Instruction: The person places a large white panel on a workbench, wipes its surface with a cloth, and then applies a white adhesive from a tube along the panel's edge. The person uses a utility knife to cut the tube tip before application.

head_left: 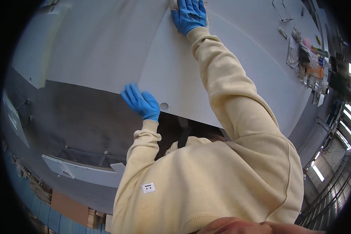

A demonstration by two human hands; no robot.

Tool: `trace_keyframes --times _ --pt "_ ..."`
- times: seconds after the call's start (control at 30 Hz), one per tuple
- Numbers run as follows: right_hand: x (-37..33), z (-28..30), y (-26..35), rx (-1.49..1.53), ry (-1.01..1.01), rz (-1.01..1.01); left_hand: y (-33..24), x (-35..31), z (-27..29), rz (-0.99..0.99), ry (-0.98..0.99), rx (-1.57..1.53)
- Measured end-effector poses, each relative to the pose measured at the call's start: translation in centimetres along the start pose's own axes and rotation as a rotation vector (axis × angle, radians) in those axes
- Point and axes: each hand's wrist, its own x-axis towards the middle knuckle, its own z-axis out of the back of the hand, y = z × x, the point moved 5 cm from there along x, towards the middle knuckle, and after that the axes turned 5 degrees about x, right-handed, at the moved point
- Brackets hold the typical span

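A large white panel lies in front of me, with a round recess or hole close to its near edge. My right arm stretches far across it. In a blue glove, my right hand lies flat with the fingers side by side, pressing a pale cloth-like pad onto the surface; the pad's edges show on both sides of the hand, and most of it is hidden. My left hand, also gloved in blue, is at the near edge beside the hole, fingers extended and holding nothing.
Clutter of bags, a pink item and an orange-brown item sits at the panel's right side. A bent wire frame lies at the far right. Another white panel stands at left. Behind on the floor is a low white board.
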Motion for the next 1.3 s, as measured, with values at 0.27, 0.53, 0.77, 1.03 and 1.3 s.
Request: trace_keyframes --times 0.27,0.53,0.77,1.03,1.3 --pt "-15.5 1.7 -13.7 0.023 -0.021 -0.133 0.3 0.3 0.4 0.042 0.013 0.005" --pt "-6.1 -1.1 -1.9 0.117 -0.072 -0.080 0.4 0.4 0.9 0.050 0.048 0.005" --pt "-1.1 -0.6 4.6 0.145 -0.209 0.130 0.3 0.5 0.4 0.036 0.036 -0.007" --pt "-13.8 2.3 12.4 0.257 0.214 0.552 0.4 0.7 1.1 0.041 0.014 0.022" --pt "1.5 0.9 4.5 0.024 -0.080 0.144 0.3 0.5 0.7 0.029 -0.022 -0.011"
